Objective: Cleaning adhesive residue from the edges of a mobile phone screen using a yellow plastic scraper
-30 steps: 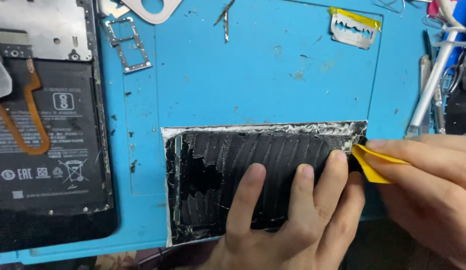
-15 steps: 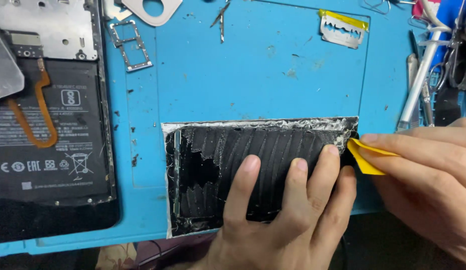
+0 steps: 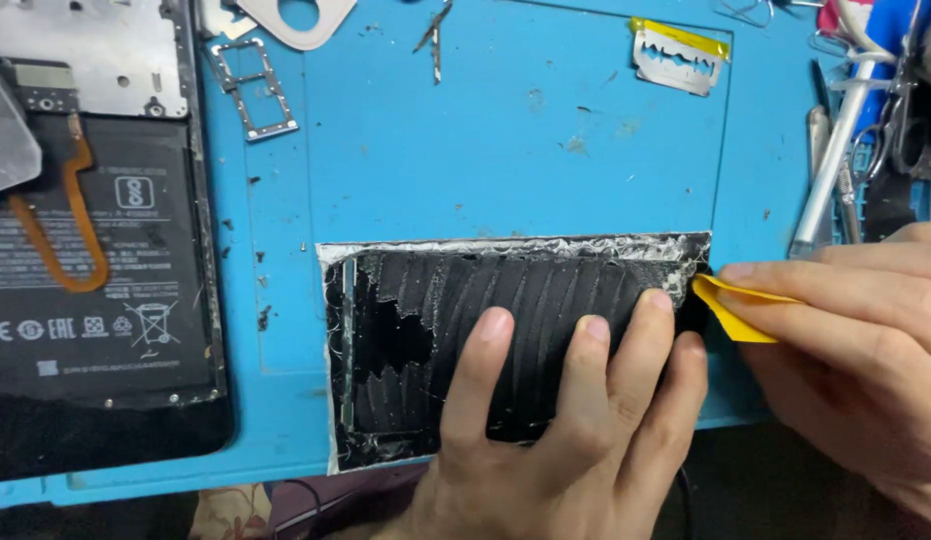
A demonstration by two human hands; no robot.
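Left of the cracked screen panel point(image 3: 435, 350) lies an opened phone point(image 3: 95, 240) on the blue mat point(image 3: 485, 150). The left hand point(image 3: 565, 420) presses spread fingers flat on the panel, gripping nothing. The panel's long axis runs left-right; at its right end the right hand point(image 3: 855, 350) pinches a yellow pick point(image 3: 730, 308) against the corner.

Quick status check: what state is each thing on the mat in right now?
Screen panel: shattered, flat on the blue mat.
Left hand: fingers pressing the panel.
Right hand: pinching the yellow pick at the panel's right edge.
Phone body: opened, battery exposed.
SIM tray: out, empty.
Razor blade: lying loose.
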